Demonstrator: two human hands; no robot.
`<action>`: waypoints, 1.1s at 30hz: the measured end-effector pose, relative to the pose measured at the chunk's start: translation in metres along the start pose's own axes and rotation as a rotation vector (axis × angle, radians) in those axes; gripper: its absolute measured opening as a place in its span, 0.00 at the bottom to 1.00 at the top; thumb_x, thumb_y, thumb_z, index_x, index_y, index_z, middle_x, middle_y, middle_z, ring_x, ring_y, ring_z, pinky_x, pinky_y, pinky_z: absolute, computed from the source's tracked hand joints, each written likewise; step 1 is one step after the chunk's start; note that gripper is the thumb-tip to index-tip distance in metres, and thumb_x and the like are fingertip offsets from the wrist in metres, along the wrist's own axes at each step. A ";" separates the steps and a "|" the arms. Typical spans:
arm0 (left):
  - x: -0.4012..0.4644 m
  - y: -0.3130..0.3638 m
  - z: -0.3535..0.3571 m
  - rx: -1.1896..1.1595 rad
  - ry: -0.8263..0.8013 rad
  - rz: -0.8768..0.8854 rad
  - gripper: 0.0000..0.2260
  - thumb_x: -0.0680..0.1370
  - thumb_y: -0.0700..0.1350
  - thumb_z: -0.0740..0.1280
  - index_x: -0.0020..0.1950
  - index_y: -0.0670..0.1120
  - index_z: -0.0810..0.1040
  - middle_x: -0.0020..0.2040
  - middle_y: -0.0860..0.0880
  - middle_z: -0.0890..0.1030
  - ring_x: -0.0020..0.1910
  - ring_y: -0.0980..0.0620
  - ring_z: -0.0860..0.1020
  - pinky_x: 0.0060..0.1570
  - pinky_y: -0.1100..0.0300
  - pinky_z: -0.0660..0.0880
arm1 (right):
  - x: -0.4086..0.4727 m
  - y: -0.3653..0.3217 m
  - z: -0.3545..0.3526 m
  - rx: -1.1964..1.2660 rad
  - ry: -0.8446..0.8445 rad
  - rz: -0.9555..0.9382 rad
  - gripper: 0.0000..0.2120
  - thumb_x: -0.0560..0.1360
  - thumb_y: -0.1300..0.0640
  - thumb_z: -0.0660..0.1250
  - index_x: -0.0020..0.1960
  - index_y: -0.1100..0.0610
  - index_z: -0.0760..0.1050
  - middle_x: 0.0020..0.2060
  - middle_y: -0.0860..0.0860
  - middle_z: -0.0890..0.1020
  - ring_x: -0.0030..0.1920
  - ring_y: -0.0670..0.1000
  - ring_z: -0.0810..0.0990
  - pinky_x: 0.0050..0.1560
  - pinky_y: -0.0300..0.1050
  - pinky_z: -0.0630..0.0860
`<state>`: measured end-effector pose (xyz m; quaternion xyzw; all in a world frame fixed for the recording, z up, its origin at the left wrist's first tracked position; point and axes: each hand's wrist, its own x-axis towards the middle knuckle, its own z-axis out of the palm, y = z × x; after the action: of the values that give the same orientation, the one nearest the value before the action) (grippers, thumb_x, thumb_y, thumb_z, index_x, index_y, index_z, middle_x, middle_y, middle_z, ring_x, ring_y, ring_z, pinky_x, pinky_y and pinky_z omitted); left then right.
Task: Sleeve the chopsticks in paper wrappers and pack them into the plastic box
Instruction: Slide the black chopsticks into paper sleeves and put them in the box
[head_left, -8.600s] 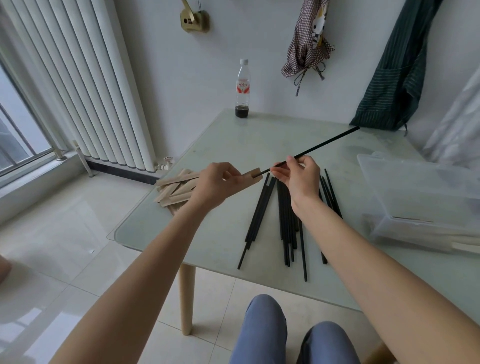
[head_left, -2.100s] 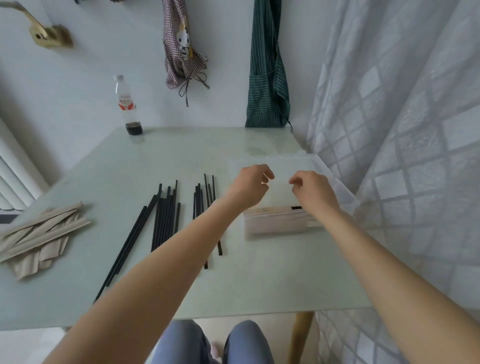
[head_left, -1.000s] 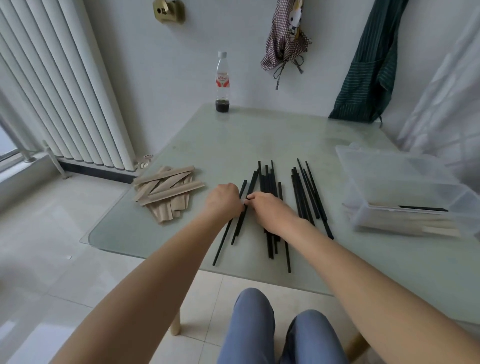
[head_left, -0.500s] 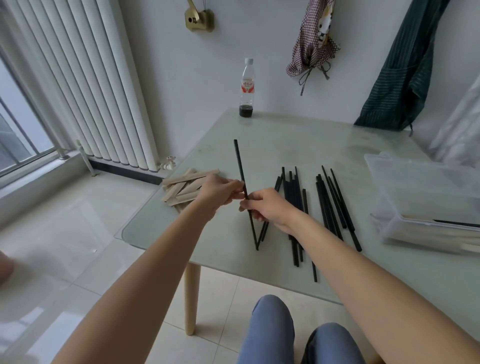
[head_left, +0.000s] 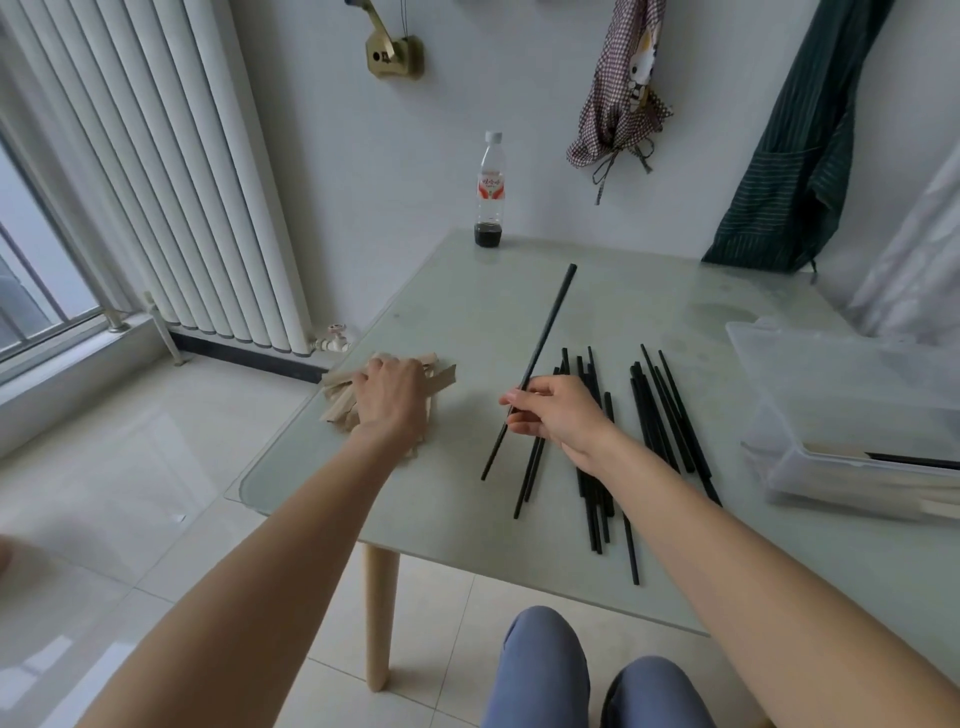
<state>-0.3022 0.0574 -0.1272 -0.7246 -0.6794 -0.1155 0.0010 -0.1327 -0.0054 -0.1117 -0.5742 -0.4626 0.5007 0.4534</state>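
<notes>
My right hand (head_left: 556, 415) pinches a black chopstick (head_left: 545, 332) near its thin end and holds it slanted above the glass table (head_left: 649, 291), thick end pointing away. My left hand (head_left: 389, 400) lies on the pile of brown paper wrappers (head_left: 439, 371) at the table's left edge; its fingertips are hidden, so I cannot see whether it holds a wrapper. Several loose black chopsticks (head_left: 660, 415) lie on the glass to the right of my right hand. The clear plastic box (head_left: 841, 395) at the right holds sleeved chopsticks along its near side.
A plastic bottle (head_left: 489, 195) with a little dark liquid stands at the table's far edge. A radiator (head_left: 171, 171) lines the left wall. A checked cloth (head_left: 621, 88) and a green striped apron (head_left: 795, 156) hang on the far wall. My knees are below the table's near edge.
My left hand has let go of the chopstick and moved left onto the wrapper pile. My right hand now holds the chopstick alone, tilted further to the right.
</notes>
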 end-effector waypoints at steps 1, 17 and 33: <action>0.000 0.002 -0.003 -0.097 0.040 -0.004 0.09 0.75 0.37 0.60 0.52 0.44 0.78 0.52 0.42 0.78 0.54 0.40 0.73 0.49 0.51 0.67 | -0.001 -0.001 -0.002 0.035 0.018 -0.007 0.06 0.78 0.65 0.62 0.47 0.67 0.76 0.35 0.55 0.77 0.33 0.48 0.77 0.36 0.34 0.79; -0.031 0.054 -0.010 -1.608 -0.285 -0.567 0.09 0.78 0.33 0.53 0.46 0.44 0.69 0.41 0.46 0.80 0.36 0.50 0.80 0.41 0.56 0.76 | -0.028 0.000 -0.038 0.413 0.267 -0.074 0.09 0.79 0.66 0.58 0.40 0.63 0.70 0.35 0.59 0.78 0.34 0.53 0.81 0.36 0.39 0.81; -0.034 0.066 -0.015 -1.989 -0.252 -0.683 0.05 0.76 0.30 0.64 0.49 0.37 0.71 0.40 0.42 0.78 0.36 0.48 0.80 0.37 0.58 0.81 | -0.018 -0.001 -0.040 0.577 0.410 -0.149 0.07 0.79 0.66 0.57 0.43 0.63 0.69 0.36 0.59 0.78 0.33 0.51 0.82 0.36 0.39 0.81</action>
<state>-0.2410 0.0167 -0.1075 -0.1768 -0.4419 -0.5379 -0.6958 -0.0945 -0.0250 -0.1040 -0.4760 -0.2423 0.4507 0.7153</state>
